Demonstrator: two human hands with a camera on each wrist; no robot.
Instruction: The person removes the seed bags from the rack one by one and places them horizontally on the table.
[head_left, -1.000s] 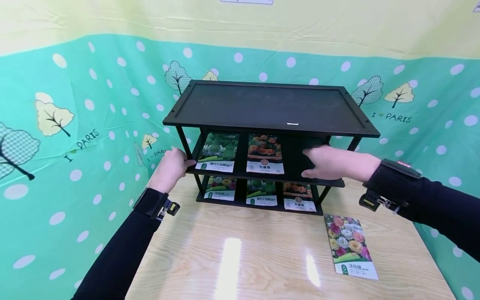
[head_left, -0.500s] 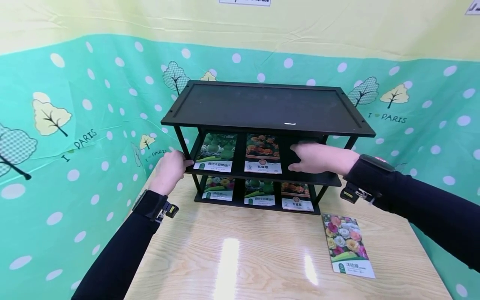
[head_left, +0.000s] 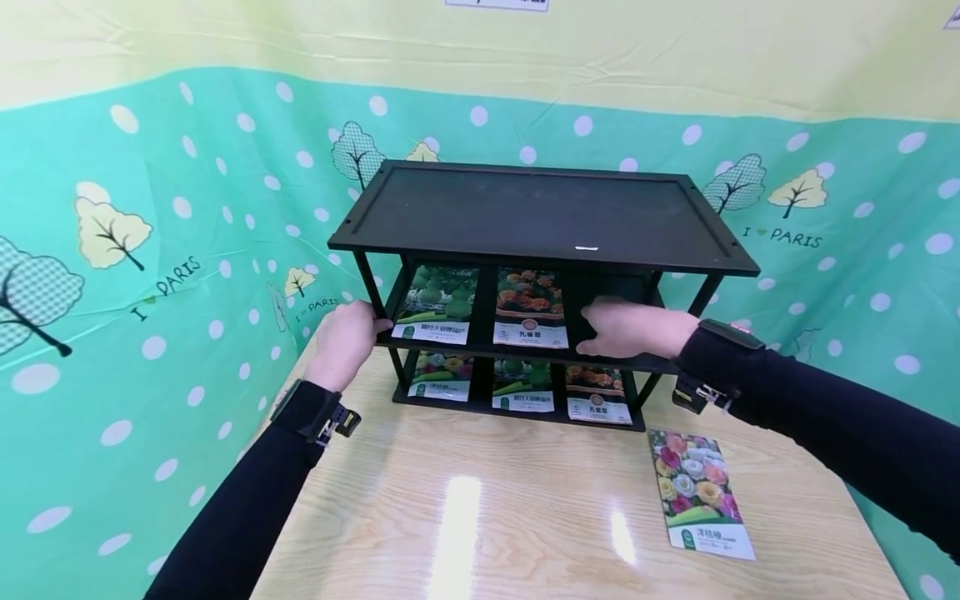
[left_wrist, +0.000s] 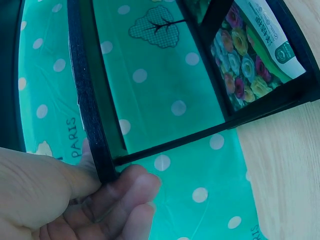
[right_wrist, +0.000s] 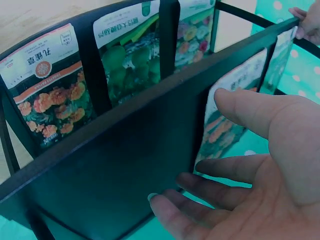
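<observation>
A black three-level shelf rack [head_left: 540, 212] stands on the table. My left hand [head_left: 343, 343] grips the left end of its middle board, and in the left wrist view the board's corner [left_wrist: 102, 162] sits between thumb and fingers. Inside the middle level, my right hand [head_left: 633, 327] is just right of a seed packet with orange flowers [head_left: 529, 308]. The right wrist view shows that hand's thumb and fingers spread apart, near the edge of the packet [right_wrist: 220, 137]; whether they touch it I cannot tell. Left of it lies a green gourd packet [head_left: 435, 304].
The bottom level holds a rose-like flower packet [head_left: 441, 377], another gourd packet [head_left: 522, 386] and another orange-flower packet [head_left: 597, 395]. A packet with multicoloured flowers [head_left: 701, 492] lies on the wooden table [head_left: 540, 517], right of the rack. A patterned green cloth [head_left: 187, 333] hangs behind.
My right hand has moved left along the middle level, up to the orange-flower packet, mostly in the first half second. The left hand keeps its grip, and the packets look unmoved.
</observation>
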